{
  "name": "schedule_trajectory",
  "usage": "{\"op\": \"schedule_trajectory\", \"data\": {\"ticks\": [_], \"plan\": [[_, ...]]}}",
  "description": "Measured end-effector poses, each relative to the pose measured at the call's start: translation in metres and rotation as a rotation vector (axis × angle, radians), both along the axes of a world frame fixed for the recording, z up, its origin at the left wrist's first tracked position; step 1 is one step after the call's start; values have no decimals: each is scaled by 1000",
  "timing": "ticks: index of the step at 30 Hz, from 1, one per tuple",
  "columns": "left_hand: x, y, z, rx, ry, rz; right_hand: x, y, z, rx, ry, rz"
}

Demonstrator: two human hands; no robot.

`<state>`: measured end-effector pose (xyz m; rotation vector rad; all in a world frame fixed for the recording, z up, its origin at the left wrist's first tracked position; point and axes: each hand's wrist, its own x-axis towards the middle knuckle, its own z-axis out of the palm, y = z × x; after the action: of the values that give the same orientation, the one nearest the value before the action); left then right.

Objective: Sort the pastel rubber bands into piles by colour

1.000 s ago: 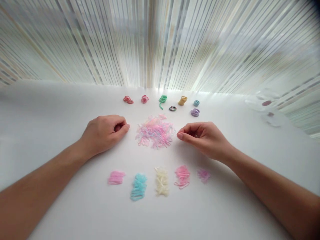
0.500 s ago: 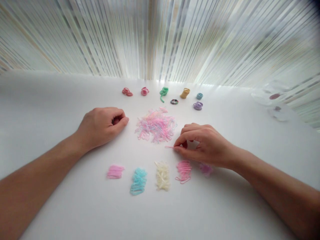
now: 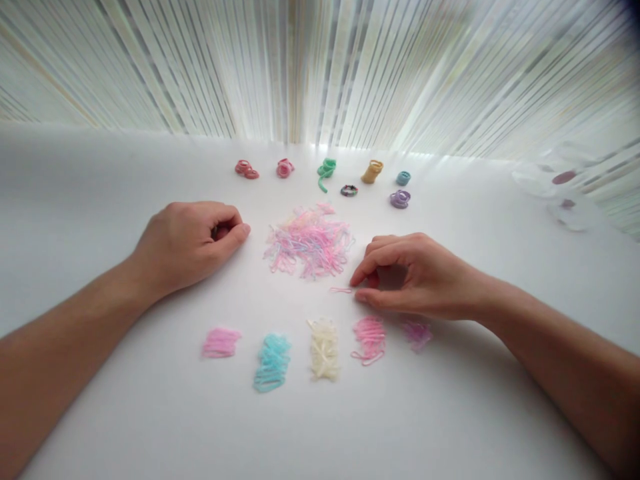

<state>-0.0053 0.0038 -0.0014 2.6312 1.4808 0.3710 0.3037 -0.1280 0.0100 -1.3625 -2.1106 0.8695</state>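
Note:
A single pink rubber band (image 3: 341, 290) lies on the table by the fingertips of my right hand (image 3: 417, 277). That hand's thumb and index finger are apart, with nothing between them. My left hand (image 3: 187, 243) rests curled on the table, thumb against the fingers, left of a loose pile of mixed pastel rubber bands (image 3: 313, 241). Nearer me lie sorted groups: light pink bands (image 3: 222, 343), turquoise bands (image 3: 273, 362), cream bands (image 3: 325, 350), brighter pink bands (image 3: 369, 340) and a small lilac bunch (image 3: 417, 335).
Along the back of the white table (image 3: 320, 433) sit coiled red (image 3: 246, 169), pink (image 3: 285, 168), green (image 3: 327, 168), yellow (image 3: 373, 171), blue (image 3: 403, 178) and purple bands (image 3: 400, 199), plus a dark beaded ring (image 3: 349, 191). Clear plastic items (image 3: 565, 178) stand far right, before a string curtain (image 3: 300, 67).
My right thumb and index finger have parted and let go of the pink rubber band, which now lies on the table. The view has shifted slightly; my left hand keeps its curled pose.

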Motion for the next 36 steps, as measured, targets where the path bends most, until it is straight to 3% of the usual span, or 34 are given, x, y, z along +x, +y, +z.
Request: {"op": "schedule_trajectory", "data": {"ticks": [22,28,36], "plan": [[-1,1,2,4,25,-27,-4,0,-3,0,-18,12],[-2,1,2,-2,25,-21,-1,-3,10,-180,10,-15],[-2,2,1,4,16,-25,6,-6,29,-306,23,80]]}}
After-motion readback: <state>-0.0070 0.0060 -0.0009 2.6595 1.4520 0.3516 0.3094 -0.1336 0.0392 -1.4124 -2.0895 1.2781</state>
